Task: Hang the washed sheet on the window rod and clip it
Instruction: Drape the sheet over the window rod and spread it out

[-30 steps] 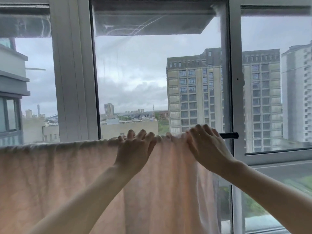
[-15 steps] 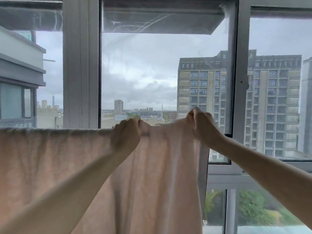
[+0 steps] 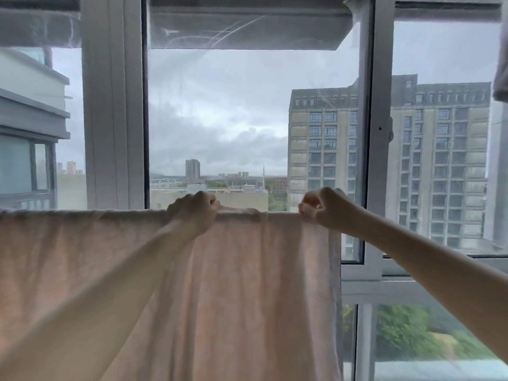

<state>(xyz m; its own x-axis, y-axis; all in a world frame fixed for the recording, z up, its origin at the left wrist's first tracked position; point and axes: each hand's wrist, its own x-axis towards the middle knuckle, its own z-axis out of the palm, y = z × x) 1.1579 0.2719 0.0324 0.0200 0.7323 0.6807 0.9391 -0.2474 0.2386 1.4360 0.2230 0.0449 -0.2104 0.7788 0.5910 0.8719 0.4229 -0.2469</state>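
Left hand (image 3: 193, 213) and right hand (image 3: 327, 209) gripping sheet's (image 3: 247, 284) top fold (fingers curled), cloth hanging below

White window frame (image 3: 114, 111) splits the view into panes. Outside: grey cloudy sky (image 3: 220, 105), tall beige block (image 3: 445, 166) right, grey building (image 3: 30, 127) left, distant tower (image 3: 192, 169) on the skyline, green trees (image 3: 417, 334) lower right. Grey cloth (image 3: 500, 81) hangs at right edge.
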